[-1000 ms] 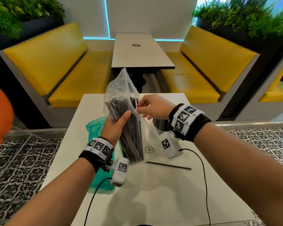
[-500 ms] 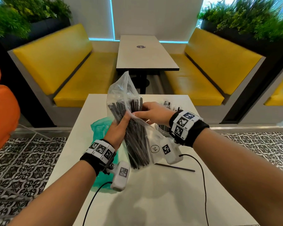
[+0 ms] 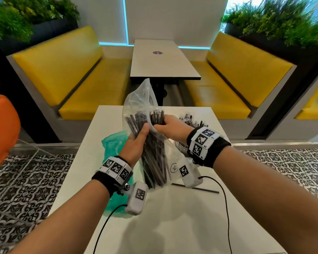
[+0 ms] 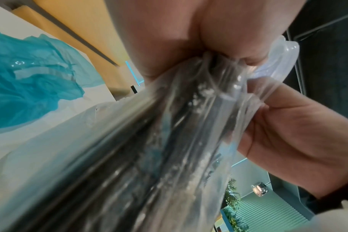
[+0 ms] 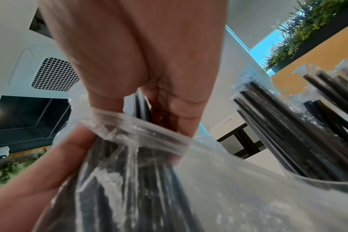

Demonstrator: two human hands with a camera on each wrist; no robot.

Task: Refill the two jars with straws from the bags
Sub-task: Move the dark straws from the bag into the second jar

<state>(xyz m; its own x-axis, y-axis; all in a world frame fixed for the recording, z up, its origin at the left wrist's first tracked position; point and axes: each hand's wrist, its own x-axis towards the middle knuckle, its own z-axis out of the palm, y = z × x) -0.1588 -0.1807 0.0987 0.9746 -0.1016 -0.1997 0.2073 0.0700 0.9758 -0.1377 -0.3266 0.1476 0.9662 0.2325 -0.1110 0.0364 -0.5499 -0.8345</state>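
A clear plastic bag (image 3: 140,99) full of black straws (image 3: 154,162) is held upright above the white table (image 3: 173,226). My left hand (image 3: 136,142) grips the bag and the bundle from the left, thumb across the front. My right hand (image 3: 170,127) reaches into the bag's mouth and curls round the tops of the straws (image 5: 141,102). In the left wrist view the bag (image 4: 129,157) fills the frame. A clear jar (image 3: 182,147) with black straws (image 5: 288,125) stands behind my right wrist, largely hidden. I see no second jar.
A crumpled teal plastic bag (image 3: 114,143) lies on the table under my left wrist. One loose black straw (image 3: 196,188) lies on the table near the right. Yellow benches (image 3: 81,88) and another table (image 3: 160,59) stand beyond the far edge.
My right hand has gone from pinching the bag's rim to reaching inside and closing on the straw tops. The bag has tilted a little and the straw tops stick out more.
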